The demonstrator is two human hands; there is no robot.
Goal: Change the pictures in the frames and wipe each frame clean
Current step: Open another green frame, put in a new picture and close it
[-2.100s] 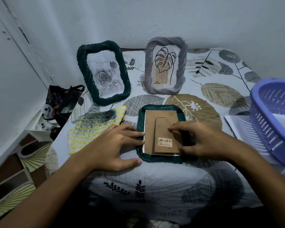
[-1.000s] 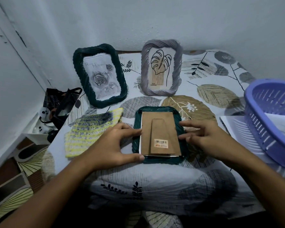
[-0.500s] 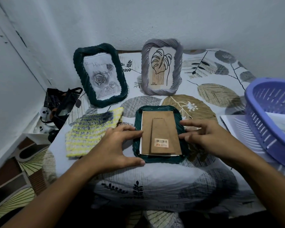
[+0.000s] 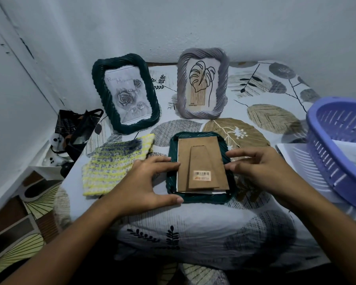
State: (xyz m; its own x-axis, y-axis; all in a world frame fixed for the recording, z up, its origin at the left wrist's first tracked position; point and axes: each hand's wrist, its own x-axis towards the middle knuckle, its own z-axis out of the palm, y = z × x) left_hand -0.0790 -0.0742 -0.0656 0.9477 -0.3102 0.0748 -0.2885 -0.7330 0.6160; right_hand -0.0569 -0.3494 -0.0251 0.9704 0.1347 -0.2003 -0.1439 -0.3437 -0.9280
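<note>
Left hand [image 4: 146,182]: fingers extended and loosely spread, fingertips touching the left edge of the backing board, thumb lying along the near-left corner of the face-down frame; nothing gripped.
Right hand [image 4: 259,171]: fingers extended, fingertips touching the right edge of the backing board; nothing gripped.
Face-down frame [image 4: 197,199]: dark green twisted rim, lying flat at the near centre of the table, between the two hands.
Backing board [image 4: 201,165]: brown, with a folded easel leg; a white edge shows beneath its near side.
Sticker [image 4: 202,175]: on the easel leg, white barcode over an orange strip; print too small to read.
Green frame [image 4: 124,93]: standing at far left, tilted, holding a grey rose drawing; faint script at its top, not legible.
Grey frame [image 4: 202,83]: standing at far centre, holding a line-drawn leaf over a tan striped block; small caption unreadable.
Cloth [image 4: 117,164]: yellow, white and blue knit, lying just left of the face-down frame.
Basket [image 4: 335,145]: purple slotted plastic, at the right edge, holding white paper; it rests on other white sheets [image 4: 292,155].
Table cover [image 4: 193,221]: white fabric with a leaf print.
Bag [image 4: 76,128]: dark, on the floor to the left.
</note>
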